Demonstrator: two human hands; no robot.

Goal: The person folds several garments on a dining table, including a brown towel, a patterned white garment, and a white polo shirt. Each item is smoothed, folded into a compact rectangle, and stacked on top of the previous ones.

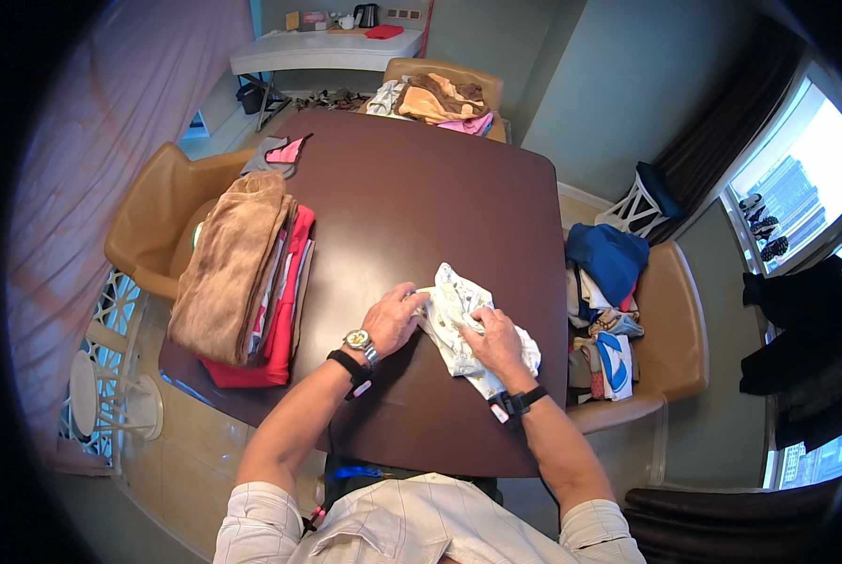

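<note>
A white printed cloth garment (455, 345) lies crumpled on the dark brown table (421, 204), in front of me and slightly to the right. My left hand (395, 319), with a watch at the wrist, pinches its upper left edge between thumb and fingers. Bunched fabric near the garment's middle is gripped by the fingertips of my right hand (495, 344). Part of the cloth is hidden under the right hand and wrist. To the left of my left hand stands a tall stack of folded textiles, with a brown plush blanket (227, 268) on top and a red folded cloth (287, 310) below.
A grey and pink cloth item (280, 154) lies at the table's far left corner. Clothes (608, 264) fill the tan chair (675, 324) on the right. More clothes (442, 99) lie on the far chair (488, 74). Another tan armchair (146, 218) stands at the left.
</note>
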